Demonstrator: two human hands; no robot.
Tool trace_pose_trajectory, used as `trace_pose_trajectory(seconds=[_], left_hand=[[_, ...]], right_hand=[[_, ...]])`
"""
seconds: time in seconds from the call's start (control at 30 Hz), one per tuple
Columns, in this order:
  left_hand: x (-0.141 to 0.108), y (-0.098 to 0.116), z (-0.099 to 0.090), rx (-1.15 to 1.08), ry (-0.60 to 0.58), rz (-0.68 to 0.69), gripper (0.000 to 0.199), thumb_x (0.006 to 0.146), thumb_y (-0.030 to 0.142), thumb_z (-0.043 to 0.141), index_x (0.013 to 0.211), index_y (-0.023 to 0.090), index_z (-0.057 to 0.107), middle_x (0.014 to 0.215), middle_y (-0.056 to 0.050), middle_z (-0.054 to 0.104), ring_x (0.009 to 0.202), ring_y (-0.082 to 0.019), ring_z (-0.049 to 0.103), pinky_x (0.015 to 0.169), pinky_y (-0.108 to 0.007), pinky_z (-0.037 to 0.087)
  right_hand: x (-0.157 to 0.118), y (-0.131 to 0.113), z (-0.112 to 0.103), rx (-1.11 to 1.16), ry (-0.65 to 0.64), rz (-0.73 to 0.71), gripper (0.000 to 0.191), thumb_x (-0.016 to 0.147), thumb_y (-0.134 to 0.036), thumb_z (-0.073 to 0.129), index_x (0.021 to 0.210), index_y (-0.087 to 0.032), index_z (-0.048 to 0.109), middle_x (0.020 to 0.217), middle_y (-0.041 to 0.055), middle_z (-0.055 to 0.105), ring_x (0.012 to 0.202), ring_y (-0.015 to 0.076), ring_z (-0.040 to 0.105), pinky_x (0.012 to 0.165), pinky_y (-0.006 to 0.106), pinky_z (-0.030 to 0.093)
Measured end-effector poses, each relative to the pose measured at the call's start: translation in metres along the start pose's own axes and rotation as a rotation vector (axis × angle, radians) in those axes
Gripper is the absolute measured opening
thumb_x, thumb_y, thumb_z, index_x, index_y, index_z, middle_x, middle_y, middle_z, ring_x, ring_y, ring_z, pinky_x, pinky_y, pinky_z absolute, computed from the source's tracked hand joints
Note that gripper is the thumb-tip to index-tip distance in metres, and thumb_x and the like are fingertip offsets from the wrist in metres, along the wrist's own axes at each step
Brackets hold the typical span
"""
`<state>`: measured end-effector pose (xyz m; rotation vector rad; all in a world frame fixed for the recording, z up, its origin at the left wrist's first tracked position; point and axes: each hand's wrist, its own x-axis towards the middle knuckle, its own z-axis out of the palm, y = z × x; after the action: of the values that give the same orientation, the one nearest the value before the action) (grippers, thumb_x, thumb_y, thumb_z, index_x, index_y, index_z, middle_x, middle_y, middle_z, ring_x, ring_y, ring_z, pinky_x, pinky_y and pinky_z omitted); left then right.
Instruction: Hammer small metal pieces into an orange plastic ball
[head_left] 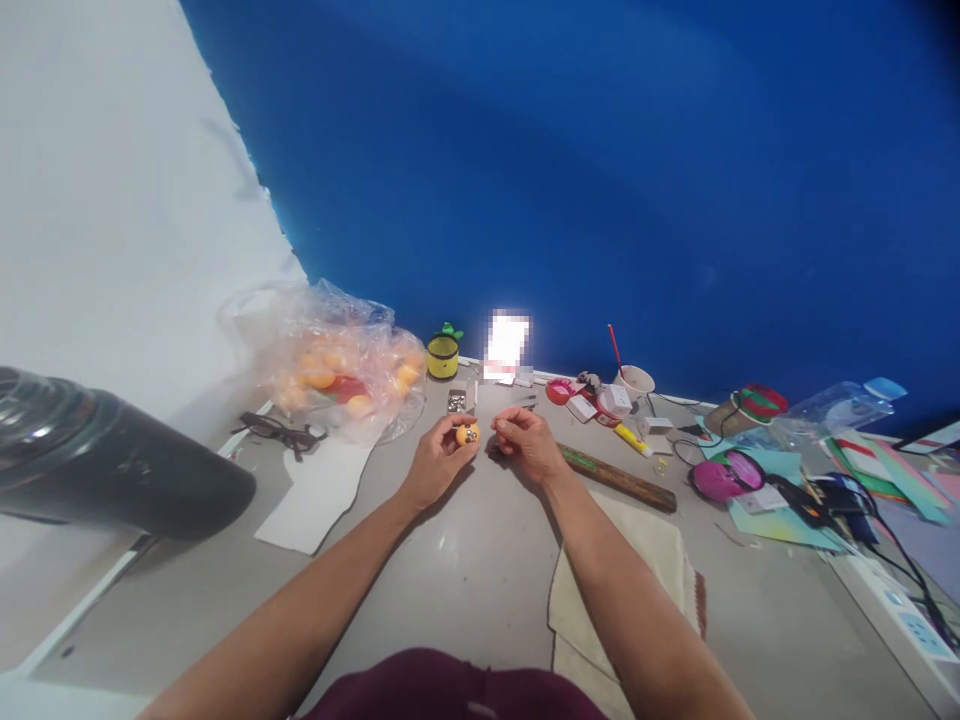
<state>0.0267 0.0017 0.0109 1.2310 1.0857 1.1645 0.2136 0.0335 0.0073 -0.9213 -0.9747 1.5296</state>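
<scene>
Near the middle of the grey table, my left hand (437, 462) holds a small orange ball (468, 436) between thumb and fingers. Small dark and shiny marks or parts show on the ball's face. Just to the right, my right hand (528, 446) is closed in a pinch, apart from the ball. What its fingertips hold, if anything, is too small to make out. Behind the ball lies a small tray of shiny metal bits (456, 401). A wooden-handled tool (619, 477) lies beside my right hand, its head partly hidden.
Plastic bags of orange balls (337, 375), glasses (281, 434) and a large dark bottle (127, 460) are at left. A yellow pot (442, 357) stands behind. A beige cloth (637, 560), paper cup (636, 381), pink item (726, 476), cables and power strip (892, 600) are at right.
</scene>
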Motion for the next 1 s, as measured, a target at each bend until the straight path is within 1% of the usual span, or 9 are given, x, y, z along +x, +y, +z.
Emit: trace_pose_trajectory(seconds=[0.07, 0.13, 0.23, 0.3, 0.4, 0.53, 0.7, 0.83, 1.0], left_hand=[[0.001, 0.000, 0.000, -0.008, 0.018, 0.024, 0.048, 0.074, 0.039, 0.084, 0.115, 0.019, 0.070, 0.100, -0.004, 0.073, 0.088, -0.018, 0.069, 0.079, -0.029, 0.058], [0.002, -0.001, -0.001, -0.012, 0.030, 0.025, 0.052, 0.073, 0.040, 0.085, 0.118, 0.019, 0.068, 0.106, -0.006, 0.074, 0.090, -0.019, 0.069, 0.081, -0.031, 0.059], [0.002, -0.004, -0.002, 0.012, -0.005, 0.003, 0.057, 0.074, 0.040, 0.084, 0.124, 0.018, 0.066, 0.106, -0.007, 0.074, 0.088, -0.019, 0.069, 0.081, -0.032, 0.059], [0.002, -0.005, -0.002, 0.042, -0.020, 0.011, 0.054, 0.076, 0.038, 0.083, 0.122, 0.017, 0.067, 0.104, -0.006, 0.075, 0.088, -0.020, 0.069, 0.082, -0.033, 0.058], [0.001, -0.006, -0.001, 0.068, -0.006, 0.065, 0.047, 0.076, 0.036, 0.083, 0.117, 0.018, 0.068, 0.105, -0.006, 0.074, 0.093, -0.021, 0.069, 0.087, -0.033, 0.056], [-0.001, -0.007, 0.000, 0.089, -0.011, 0.102, 0.043, 0.078, 0.035, 0.081, 0.117, 0.019, 0.069, 0.108, -0.007, 0.075, 0.097, -0.023, 0.070, 0.092, -0.035, 0.055], [-0.002, -0.009, -0.001, 0.144, -0.024, 0.089, 0.046, 0.079, 0.035, 0.082, 0.121, 0.018, 0.072, 0.113, -0.009, 0.076, 0.097, -0.024, 0.070, 0.091, -0.036, 0.055], [0.000, -0.014, -0.002, 0.143, -0.023, 0.101, 0.047, 0.078, 0.035, 0.083, 0.121, 0.019, 0.075, 0.114, -0.010, 0.077, 0.099, -0.025, 0.070, 0.091, -0.037, 0.056], [0.002, -0.019, -0.003, 0.144, -0.031, 0.112, 0.048, 0.078, 0.035, 0.082, 0.122, 0.019, 0.075, 0.117, -0.010, 0.076, 0.101, -0.025, 0.069, 0.093, -0.038, 0.056]], right_hand=[[0.000, -0.001, -0.001, -0.017, -0.019, 0.009, 0.045, 0.055, -0.050, 0.099, 0.075, -0.021, 0.071, 0.073, 0.0015, 0.072, 0.053, 0.0091, 0.049, 0.046, 0.023, 0.036], [-0.001, -0.001, -0.001, -0.044, -0.035, 0.022, 0.045, 0.056, -0.049, 0.099, 0.077, -0.020, 0.072, 0.073, 0.0017, 0.072, 0.053, 0.0091, 0.051, 0.047, 0.022, 0.037], [-0.003, -0.001, 0.000, -0.085, -0.049, 0.037, 0.044, 0.057, -0.048, 0.099, 0.079, -0.021, 0.072, 0.072, 0.0018, 0.073, 0.052, 0.0100, 0.055, 0.045, 0.021, 0.038], [-0.005, -0.002, 0.002, -0.109, -0.061, 0.048, 0.042, 0.058, -0.047, 0.098, 0.078, -0.020, 0.072, 0.071, 0.0018, 0.073, 0.051, 0.0102, 0.056, 0.043, 0.020, 0.036], [-0.007, -0.003, 0.005, -0.142, -0.072, 0.071, 0.039, 0.059, -0.045, 0.096, 0.077, -0.019, 0.073, 0.068, 0.0021, 0.072, 0.049, 0.0093, 0.054, 0.040, 0.019, 0.033], [-0.008, -0.005, 0.006, -0.170, -0.071, 0.094, 0.034, 0.060, -0.041, 0.095, 0.076, -0.019, 0.075, 0.066, 0.0016, 0.072, 0.048, 0.0088, 0.053, 0.040, 0.018, 0.033], [-0.008, -0.008, 0.003, -0.188, -0.084, 0.131, 0.032, 0.058, -0.038, 0.095, 0.075, -0.018, 0.077, 0.065, 0.0016, 0.072, 0.048, 0.0079, 0.051, 0.040, 0.018, 0.033], [-0.007, -0.007, 0.000, -0.202, -0.099, 0.141, 0.030, 0.059, -0.037, 0.094, 0.075, -0.018, 0.078, 0.067, 0.0026, 0.073, 0.050, 0.0083, 0.051, 0.040, 0.018, 0.032], [-0.007, -0.007, 0.000, -0.210, -0.104, 0.143, 0.031, 0.059, -0.038, 0.094, 0.075, -0.017, 0.078, 0.066, 0.0027, 0.072, 0.049, 0.0083, 0.050, 0.041, 0.018, 0.031]])
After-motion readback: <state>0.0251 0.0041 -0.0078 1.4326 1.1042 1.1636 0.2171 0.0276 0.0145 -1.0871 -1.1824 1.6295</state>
